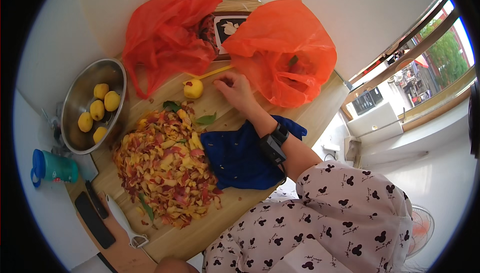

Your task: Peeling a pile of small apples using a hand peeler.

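Note:
My right hand (234,87), with a dark band and a small black device on its wrist, is over the wooden table (240,205). Its thumb and fingers are bent and slightly apart, with nothing seen between them. Just left of the fingertips stands a peeled yellow fruit (193,89), like a peach, with a red patch on top. A thin yellow strip (213,72) lies behind it, one end near my hand. A large heap of red and yellow peelings (165,168) with green leaves spreads nearer to me. Beside it, a blue cloth (240,160) lies under my forearm. My left hand is out of view.
A steel bowl (122,82) at left holds several peeled fruits. Two red plastic bags (165,40) (288,22) stand at the back. A white-handled peeler (122,216), a black handle (96,200) and a flat black object (95,220) lie front left, near a teal bottle (58,166).

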Demonstrator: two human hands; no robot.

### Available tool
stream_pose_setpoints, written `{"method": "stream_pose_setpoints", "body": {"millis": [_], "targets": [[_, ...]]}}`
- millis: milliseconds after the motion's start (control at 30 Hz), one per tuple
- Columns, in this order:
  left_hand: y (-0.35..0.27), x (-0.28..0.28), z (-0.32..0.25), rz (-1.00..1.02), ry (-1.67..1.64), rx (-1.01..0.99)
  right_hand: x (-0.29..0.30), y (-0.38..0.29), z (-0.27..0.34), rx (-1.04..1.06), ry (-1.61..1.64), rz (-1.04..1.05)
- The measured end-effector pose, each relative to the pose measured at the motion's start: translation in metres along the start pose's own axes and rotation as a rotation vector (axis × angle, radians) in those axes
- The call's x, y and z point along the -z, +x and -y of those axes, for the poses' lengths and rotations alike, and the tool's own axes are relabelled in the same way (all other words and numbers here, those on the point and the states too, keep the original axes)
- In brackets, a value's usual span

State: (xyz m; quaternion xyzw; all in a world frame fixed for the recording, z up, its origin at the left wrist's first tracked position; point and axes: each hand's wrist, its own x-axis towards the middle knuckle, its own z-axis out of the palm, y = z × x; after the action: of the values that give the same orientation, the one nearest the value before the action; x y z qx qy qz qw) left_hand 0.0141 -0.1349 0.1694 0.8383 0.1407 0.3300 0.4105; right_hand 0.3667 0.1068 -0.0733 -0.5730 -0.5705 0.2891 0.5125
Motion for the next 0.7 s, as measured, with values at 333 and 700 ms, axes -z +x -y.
{"method": "stream_pose_setpoints", "body": {"millis": [333, 700], "targets": [[0.009, 0.004, -0.006, -0.011, 0.014, 0.042, 0.000, 0.001, -0.003, -0.007, -0.017, 0.009], [0.025, 0.009, -0.014, -0.014, 0.033, 0.092, -0.001, 0.002, -0.001, -0.014, 0.007, 0.013]]}}
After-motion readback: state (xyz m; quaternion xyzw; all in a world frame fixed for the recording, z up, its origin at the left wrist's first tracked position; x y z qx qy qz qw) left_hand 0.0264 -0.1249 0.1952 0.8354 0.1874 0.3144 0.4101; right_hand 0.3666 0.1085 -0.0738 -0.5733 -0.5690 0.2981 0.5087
